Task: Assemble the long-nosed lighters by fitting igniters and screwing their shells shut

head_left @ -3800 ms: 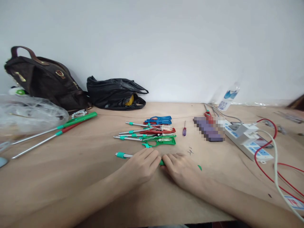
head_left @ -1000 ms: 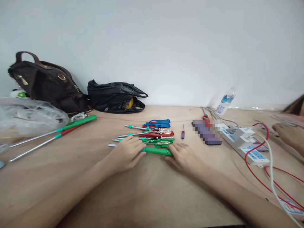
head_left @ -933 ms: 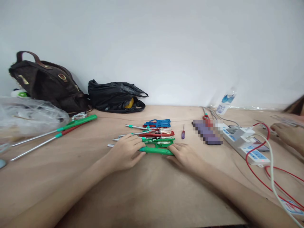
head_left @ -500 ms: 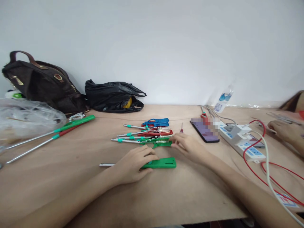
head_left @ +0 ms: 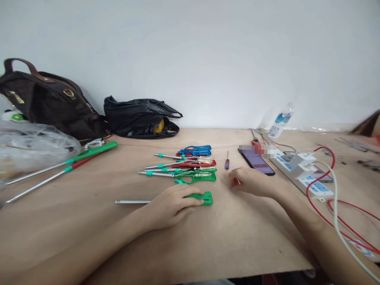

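Note:
My left hand (head_left: 173, 206) lies over a green long-necked lighter (head_left: 208, 198), thumb and fingers around its handle. The lighter's thin metal tube (head_left: 132, 202) sticks out to the left past the hand; its middle is hidden. My right hand (head_left: 247, 182) is curled with its fingertips down near the table, to the right of the green handle. Something small and dark red shows at those fingertips, too small to name. Beyond the hands lies a row of opened lighters (head_left: 194, 175) with green, red and blue handle shells, wires and clear parts. A small purple screwdriver (head_left: 227, 163) lies right of them.
A phone (head_left: 258, 162) and a white power strip (head_left: 317, 188) with red and white cables lie on the right. Two long-necked lighters (head_left: 95, 149) rest at left. Behind are a dark bag (head_left: 56, 103), a black plastic bag (head_left: 133, 118) and a water bottle (head_left: 280, 120).
My right hand has moved right and nearer, away from the row of lighters, uncovering the screwdriver. My left hand and the green lighter have shifted slightly. The other person's hand at right has gone from view.

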`<state>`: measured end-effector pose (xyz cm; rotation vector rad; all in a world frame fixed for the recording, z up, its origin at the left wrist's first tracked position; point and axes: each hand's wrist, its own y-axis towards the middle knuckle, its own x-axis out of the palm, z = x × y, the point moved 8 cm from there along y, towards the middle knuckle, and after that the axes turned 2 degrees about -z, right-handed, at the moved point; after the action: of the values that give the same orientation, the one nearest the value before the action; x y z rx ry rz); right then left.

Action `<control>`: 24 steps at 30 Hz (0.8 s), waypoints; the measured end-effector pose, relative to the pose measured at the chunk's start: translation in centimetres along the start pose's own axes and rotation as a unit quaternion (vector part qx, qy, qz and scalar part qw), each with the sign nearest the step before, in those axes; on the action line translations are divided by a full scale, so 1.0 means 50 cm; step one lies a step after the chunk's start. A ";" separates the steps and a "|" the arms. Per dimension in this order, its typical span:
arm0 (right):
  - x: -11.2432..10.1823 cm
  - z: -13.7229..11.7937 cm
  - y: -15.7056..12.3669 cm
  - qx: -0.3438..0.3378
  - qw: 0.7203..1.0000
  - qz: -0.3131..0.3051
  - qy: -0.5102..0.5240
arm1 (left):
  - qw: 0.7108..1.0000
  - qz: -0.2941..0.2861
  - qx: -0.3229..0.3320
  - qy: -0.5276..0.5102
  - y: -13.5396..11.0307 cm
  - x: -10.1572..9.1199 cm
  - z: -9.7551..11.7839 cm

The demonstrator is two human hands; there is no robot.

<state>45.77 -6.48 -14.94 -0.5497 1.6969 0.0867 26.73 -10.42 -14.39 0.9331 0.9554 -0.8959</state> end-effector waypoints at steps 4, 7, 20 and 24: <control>0.014 -0.003 0.007 -0.010 1.000 0.006 -0.015 | 1.000 0.020 -0.002 0.000 -0.005 -0.004 -0.010; 0.021 -0.005 0.010 -0.026 0.999 0.027 -0.024 | 1.000 0.028 -0.002 0.000 -0.003 -0.002 -0.010; 0.021 -0.104 0.031 -0.151 0.920 0.110 0.345 | 0.999 0.030 0.001 0.028 0.000 0.005 -0.005; 0.046 -0.103 0.045 -0.141 0.910 0.082 0.381 | 0.999 0.035 0.007 0.025 0.000 0.005 -0.003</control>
<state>39.94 -7.02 -16.58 -0.7092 2.5210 0.2682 26.77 -10.34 -14.68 0.9977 0.9542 -0.8248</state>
